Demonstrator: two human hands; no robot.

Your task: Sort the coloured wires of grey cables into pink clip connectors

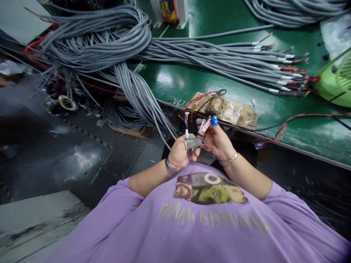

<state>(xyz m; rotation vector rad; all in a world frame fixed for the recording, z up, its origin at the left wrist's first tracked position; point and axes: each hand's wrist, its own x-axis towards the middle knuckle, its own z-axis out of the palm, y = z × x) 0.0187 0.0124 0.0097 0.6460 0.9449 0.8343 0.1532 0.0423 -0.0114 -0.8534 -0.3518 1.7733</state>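
Near the table's front edge, my left hand (178,152) is closed on a grey cable end (193,143). Thin coloured wires (205,146) fan out of this end towards my right palm. Another cable end with a white sleeve (187,133) stands upright by my left fingers, its coloured wires pointing up. My right hand (218,141), with a blue finger cot (214,121) on the thumb, is closed around a small pink plastic clip (204,126). Its fingers curl behind the wires and are partly hidden.
A worn wooden block (233,111) with wires lies at the edge of the green table (170,82). A thick bundle of grey cables (109,40) hangs over the left edge; stripped cable ends (290,78) lie at right, beside a light green fan (336,78). A reddish cord (282,129) crosses the front.
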